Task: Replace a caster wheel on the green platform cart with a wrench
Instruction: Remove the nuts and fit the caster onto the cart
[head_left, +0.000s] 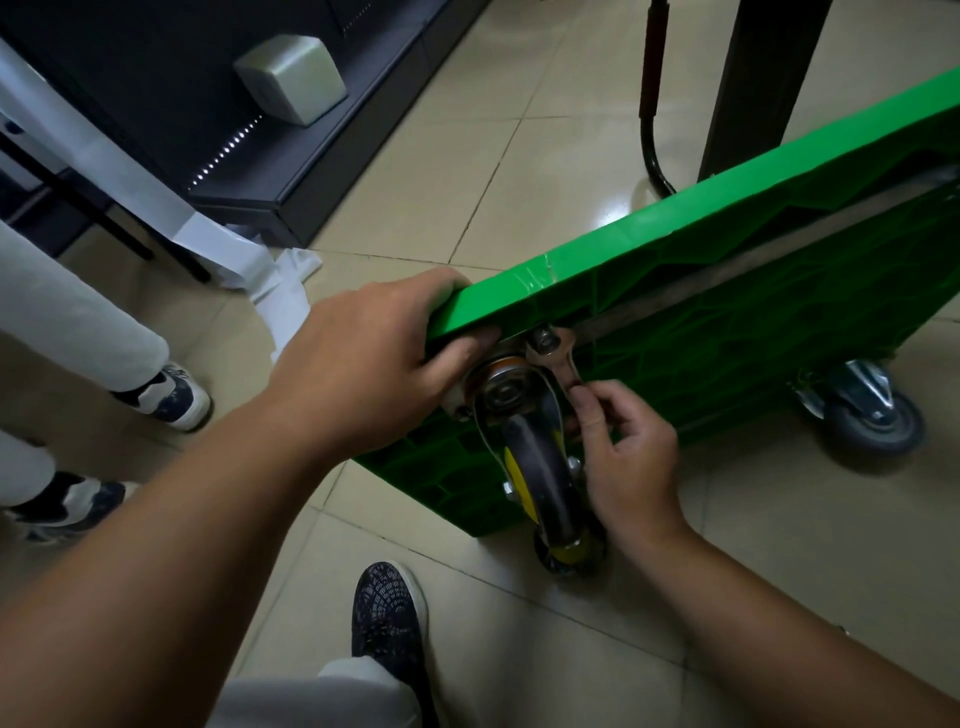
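Nearest the viewer, a dark patterned shoe (388, 621) and a pale trouser leg stand on the beige tiled floor (519, 171), with both bare forearms reaching out above them. The right hand (631, 462) is curled, with thumb and fingertips pinching the shank of a flat metal wrench (557, 364) just beside the caster wheel (537, 475). That caster has a dark tyre, a yellow hub and a metal fork, and it sticks out toward the camera from the corner of the green platform cart (727, 317). The wrench head sits over a nut (544, 339) at the top of the caster's mounting plate. The left hand (374, 353) clamps the cart's upper edge at that corner, fingers wrapped over the top and thumb pressed on the underside next to the plate. The cart is tipped up on its side, ribbed underside facing the viewer, running off to the right, where a second caster (870, 415) with a grey wheel hangs close to the floor. At the left stand another person's pale trouser legs and dark-and-white sneakers (166, 397). Beyond lie crumpled white sheeting (249, 260), a dark cabinet (291, 156) with a silver box (291, 78) on it, and, top right, a black bent tube (652, 104) beside a dark post (753, 88).
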